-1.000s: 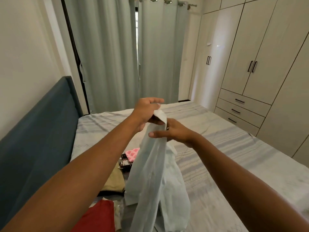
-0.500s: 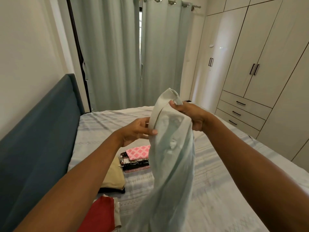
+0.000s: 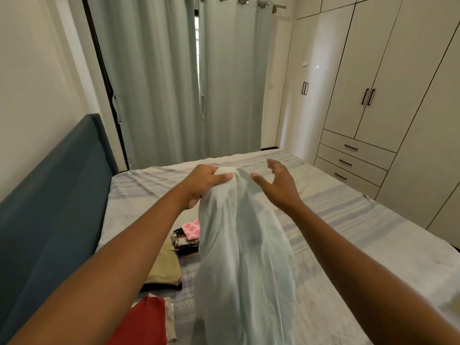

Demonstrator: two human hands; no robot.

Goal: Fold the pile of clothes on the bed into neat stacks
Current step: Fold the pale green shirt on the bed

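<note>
A pale mint garment [image 3: 244, 257] hangs in the air over the bed, bunched at its top. My left hand [image 3: 206, 185] grips that bunched top edge with curled fingers. My right hand [image 3: 276, 185] hovers just to the right of the cloth, fingers spread and loosely bent, its thumb tip close to the fabric and holding nothing. On the bed to the left lie folded items: a pink patterned piece [image 3: 191, 229] on a dark printed one [image 3: 185, 242], a tan one [image 3: 165, 268] on a black layer, and a red one [image 3: 146, 322].
The bed [image 3: 348, 232] with a striped pale sheet stretches to the right and far side. A blue-grey headboard [image 3: 49, 207] runs along the left. Curtains [image 3: 174, 83] hang beyond the bed, and a wardrobe [image 3: 385, 95] with drawers lines the right wall.
My right hand has let go of the garment's top and opened beside it. My left hand has risen from the garment's side and taken the bunched top. The garment hangs lower.
</note>
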